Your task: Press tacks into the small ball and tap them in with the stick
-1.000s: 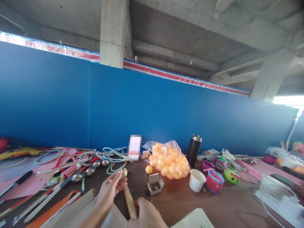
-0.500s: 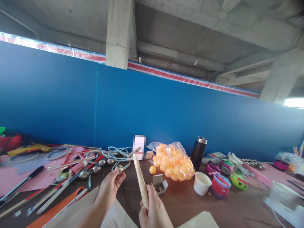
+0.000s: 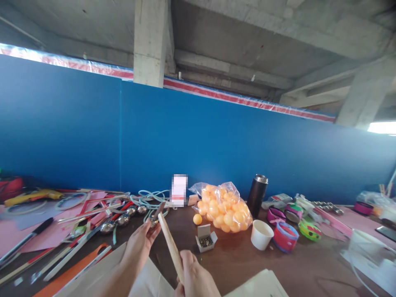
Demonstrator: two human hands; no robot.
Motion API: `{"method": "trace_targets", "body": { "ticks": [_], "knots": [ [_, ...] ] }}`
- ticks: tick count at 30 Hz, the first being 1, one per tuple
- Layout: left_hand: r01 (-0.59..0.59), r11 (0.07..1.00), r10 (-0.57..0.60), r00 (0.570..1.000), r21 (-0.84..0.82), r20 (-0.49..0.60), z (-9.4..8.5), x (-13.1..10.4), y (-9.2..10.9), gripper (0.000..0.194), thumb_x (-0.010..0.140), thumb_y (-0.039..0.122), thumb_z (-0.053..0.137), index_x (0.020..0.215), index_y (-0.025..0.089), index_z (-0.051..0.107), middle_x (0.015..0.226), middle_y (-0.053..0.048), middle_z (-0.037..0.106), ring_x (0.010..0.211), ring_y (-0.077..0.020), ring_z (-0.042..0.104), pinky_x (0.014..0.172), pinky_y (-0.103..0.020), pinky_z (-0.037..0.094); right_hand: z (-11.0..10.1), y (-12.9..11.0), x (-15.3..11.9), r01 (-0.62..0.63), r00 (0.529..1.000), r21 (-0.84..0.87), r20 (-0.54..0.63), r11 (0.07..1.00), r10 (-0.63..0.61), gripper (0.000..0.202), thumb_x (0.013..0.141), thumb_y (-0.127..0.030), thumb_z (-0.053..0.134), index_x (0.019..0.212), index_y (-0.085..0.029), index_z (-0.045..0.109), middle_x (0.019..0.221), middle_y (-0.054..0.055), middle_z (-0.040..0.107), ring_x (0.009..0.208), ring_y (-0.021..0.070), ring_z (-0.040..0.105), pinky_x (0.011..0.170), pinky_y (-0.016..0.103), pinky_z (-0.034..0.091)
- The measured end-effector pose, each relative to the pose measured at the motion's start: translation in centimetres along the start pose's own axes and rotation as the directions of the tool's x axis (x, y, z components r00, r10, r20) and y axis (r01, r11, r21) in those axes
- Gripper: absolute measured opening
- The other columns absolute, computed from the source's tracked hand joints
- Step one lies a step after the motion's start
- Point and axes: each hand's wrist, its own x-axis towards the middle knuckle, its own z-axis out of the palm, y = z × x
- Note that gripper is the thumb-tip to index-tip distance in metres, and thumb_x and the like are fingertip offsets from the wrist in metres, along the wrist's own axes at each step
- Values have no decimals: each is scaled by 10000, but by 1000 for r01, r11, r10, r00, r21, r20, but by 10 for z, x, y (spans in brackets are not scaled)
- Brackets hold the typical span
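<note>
My left hand [image 3: 140, 240] pinches a shiny metal ball [image 3: 152, 224] between its fingertips, above the brown table. Wrapped round a pale wooden handle is my right hand [image 3: 195, 272]. It belongs to what looks like a hammer [image 3: 171, 247], whose dark narrow head lies over the ball and partly hides it. Whether head and ball touch, I cannot tell. Several similar metal balls [image 3: 123, 219] lie to the left of my left hand. A small open box [image 3: 205, 239] of tiny metallic pieces stands beyond my right hand.
Behind the hands lie a clear bag of orange balls [image 3: 224, 210], one loose orange ball [image 3: 197, 219] and pale blue tubing [image 3: 151, 198]. A black flask [image 3: 257, 196], a paper cup [image 3: 261, 235] and colourful tape-like rolls [image 3: 285, 237] stand right. Sticks and pink sheets clutter the left.
The hammer has swung left and down, so its head is now over the ball. My left hand keeps hold of the ball in nearly the same place. The view has shifted slightly.
</note>
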Motion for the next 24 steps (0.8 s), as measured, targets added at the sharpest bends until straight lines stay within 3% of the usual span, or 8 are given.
{"method": "trace_targets", "body": {
  "ticks": [6,12,15,20,24],
  "knots": [
    [1,1000,0,999,-4,46,-1,-2,2,65,768,120,549,782,91,605,783,-72,654,733,-142,637,766,-304,536,0,-4,1,-30,998,-12,-64,999,29,460,561,-4,454,978,-198,454,874,59,624,680,219,643,552,249,402],
    [24,1000,-24,999,-5,-23,-2,3,-3,106,786,79,497,752,92,596,747,-74,657,679,-138,641,705,-305,552,-8,-3,5,-103,994,-84,35,991,107,427,552,-10,477,932,-204,480,896,51,627,672,231,649,549,257,410],
    [28,1000,-28,1000,13,-7,-1,5,-5,98,784,99,508,772,83,604,781,-95,662,712,-165,649,708,-325,552,-13,-3,6,-96,995,-64,26,993,98,446,570,-18,475,978,-197,459,907,58,629,709,209,646,590,244,434],
    [5,1000,-5,1000,16,-2,-3,5,-6,98,774,93,518,744,82,610,771,-84,660,707,-162,649,731,-331,547,-18,-2,7,-119,984,-87,121,989,129,404,584,-16,469,950,-186,487,920,68,631,695,212,653,572,243,451],
    [4,1000,-4,1000,17,27,-4,3,-4,99,769,95,524,765,83,622,811,-86,664,745,-174,650,749,-335,543,-20,-4,5,-86,995,-46,54,995,88,438,584,-15,472,989,-180,468,916,68,630,730,220,651,621,256,464]
  ]
}}
